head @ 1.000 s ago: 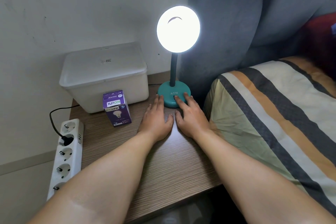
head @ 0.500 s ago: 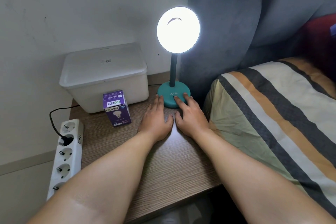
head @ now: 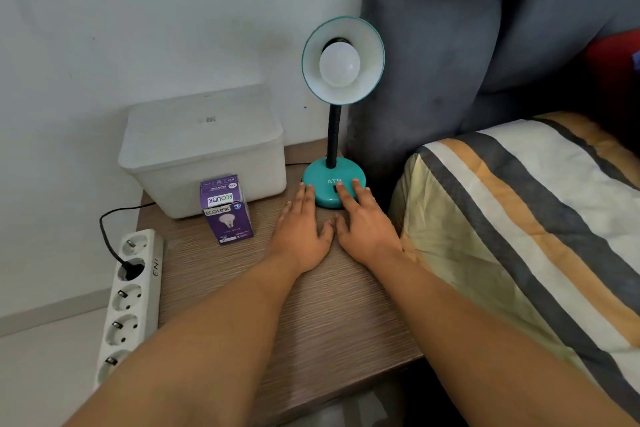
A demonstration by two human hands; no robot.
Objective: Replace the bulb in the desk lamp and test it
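A teal desk lamp (head: 333,184) stands at the back of the wooden bedside table (head: 287,315). Its shade faces me, and the white bulb (head: 338,65) in it is dark. My left hand (head: 300,229) lies flat on the table, fingertips touching the left edge of the lamp's base. My right hand (head: 363,222) lies flat beside it, with fingers on the front of the base by the black switch (head: 335,188). A purple bulb box (head: 227,210) stands upright left of my hands.
A white lidded plastic bin (head: 204,149) sits at the back left of the table. A white power strip (head: 126,302) with one black plug in it lies on the floor at the left. A striped bed (head: 519,229) and a grey headboard (head: 450,45) are at the right.
The lamp has gone from lit to dark. Both hands stay in place against the lamp's base.
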